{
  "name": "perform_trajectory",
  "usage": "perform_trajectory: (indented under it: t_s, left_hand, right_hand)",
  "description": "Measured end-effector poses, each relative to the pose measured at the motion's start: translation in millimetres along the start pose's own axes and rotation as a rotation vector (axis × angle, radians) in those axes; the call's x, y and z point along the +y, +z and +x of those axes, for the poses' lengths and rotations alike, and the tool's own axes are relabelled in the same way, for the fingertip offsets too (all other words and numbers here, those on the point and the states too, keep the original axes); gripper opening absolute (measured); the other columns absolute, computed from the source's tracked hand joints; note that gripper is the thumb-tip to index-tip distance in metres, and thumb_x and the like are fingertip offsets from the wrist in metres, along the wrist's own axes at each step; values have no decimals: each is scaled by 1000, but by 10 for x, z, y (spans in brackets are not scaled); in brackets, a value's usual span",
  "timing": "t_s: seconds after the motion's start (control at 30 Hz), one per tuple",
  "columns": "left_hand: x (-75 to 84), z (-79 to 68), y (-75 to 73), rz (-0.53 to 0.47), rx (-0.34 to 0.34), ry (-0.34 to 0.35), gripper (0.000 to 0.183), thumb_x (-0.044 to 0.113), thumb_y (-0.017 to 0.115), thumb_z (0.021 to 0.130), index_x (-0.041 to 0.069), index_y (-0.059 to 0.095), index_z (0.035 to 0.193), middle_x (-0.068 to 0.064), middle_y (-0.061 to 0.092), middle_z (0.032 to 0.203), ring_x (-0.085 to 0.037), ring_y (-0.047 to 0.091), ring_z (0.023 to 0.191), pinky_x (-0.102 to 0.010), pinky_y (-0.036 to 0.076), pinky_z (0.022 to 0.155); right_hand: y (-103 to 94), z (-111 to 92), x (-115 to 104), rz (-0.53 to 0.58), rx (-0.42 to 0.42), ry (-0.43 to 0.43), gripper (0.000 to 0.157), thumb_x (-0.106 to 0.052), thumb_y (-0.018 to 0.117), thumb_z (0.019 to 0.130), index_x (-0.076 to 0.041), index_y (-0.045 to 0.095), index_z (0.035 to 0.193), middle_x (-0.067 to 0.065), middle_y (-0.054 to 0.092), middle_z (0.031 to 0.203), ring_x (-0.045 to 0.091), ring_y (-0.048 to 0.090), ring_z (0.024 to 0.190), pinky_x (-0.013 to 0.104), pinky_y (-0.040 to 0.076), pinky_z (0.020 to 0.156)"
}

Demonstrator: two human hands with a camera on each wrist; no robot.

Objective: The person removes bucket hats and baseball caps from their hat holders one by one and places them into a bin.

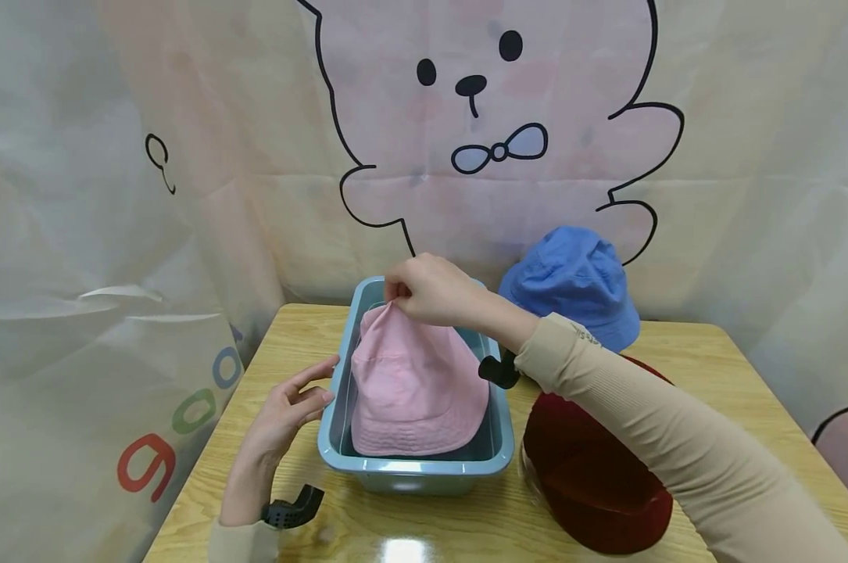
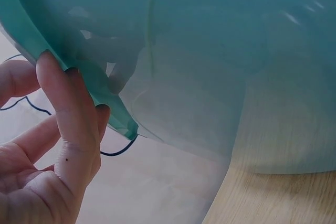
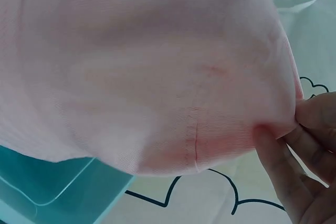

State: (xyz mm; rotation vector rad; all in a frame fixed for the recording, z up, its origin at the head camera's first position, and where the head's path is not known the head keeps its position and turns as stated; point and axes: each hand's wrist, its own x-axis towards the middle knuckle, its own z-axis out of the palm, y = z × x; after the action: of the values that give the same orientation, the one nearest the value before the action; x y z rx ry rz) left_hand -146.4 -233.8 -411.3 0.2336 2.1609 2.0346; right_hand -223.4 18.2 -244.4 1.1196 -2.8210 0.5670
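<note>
A pink bucket hat (image 1: 416, 391) lies in a light blue plastic basin (image 1: 413, 467), its brim toward the near end. My right hand (image 1: 431, 289) pinches the top of the crown between thumb and fingers and draws the cloth up into a peak; the right wrist view shows the pinched pink fabric (image 3: 157, 77) up close. On the basin's left side, my left hand (image 1: 283, 418) touches the rim with fingertips fairly straight. In the left wrist view those fingers (image 2: 65, 103) rest against the outside of the rim.
To the basin's right, a dark red hat (image 1: 592, 469) lies partly under my right forearm. Behind it, a blue bucket hat (image 1: 571, 281) sits near the table's back edge. The wooden table (image 1: 353, 532) backs onto a cloth backdrop (image 1: 255, 219) with a cartoon bear.
</note>
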Motion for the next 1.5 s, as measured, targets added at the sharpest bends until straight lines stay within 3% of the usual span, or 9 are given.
perform_trajectory:
  t_s: [0.2,0.5,1.17,1.5]
  left_hand:
    - [2,6,10,5,-4,2,54,11,60,93,3,43,143,-3,49,125,-7,65,89,-27,55,81]
    - [7,18,1,-4,-10,7,54,11,60,93,3,43,144,-2,48,126,-6,64,87,-26,54,80]
    - [0,31,8,-27,-26,32,54,9,59,94,0,41,144,-4,51,124,-7,66,90,-27,56,79]
    - [-9,20,3,-19,-25,29,54,10,59,94,2,41,144,-4,50,124,-7,67,91,-28,56,80]
  right_hand:
    - [68,35,15,48,11,1,20,-1,56,85,-14,69,77,-2,61,71,13,55,68,24,44,63]
    - [116,15,62,26,-11,27,19,-1,56,84,-13,69,77,-3,60,70,13,54,67,24,43,62]
    - [293,-96,429,34,-79,122,16,-1,59,80,-11,71,76,-1,64,72,13,54,68,22,41,59]
    - [422,-86,473,41,-120,171,15,-2,59,83,-9,72,82,3,68,81,15,58,77,25,47,68]
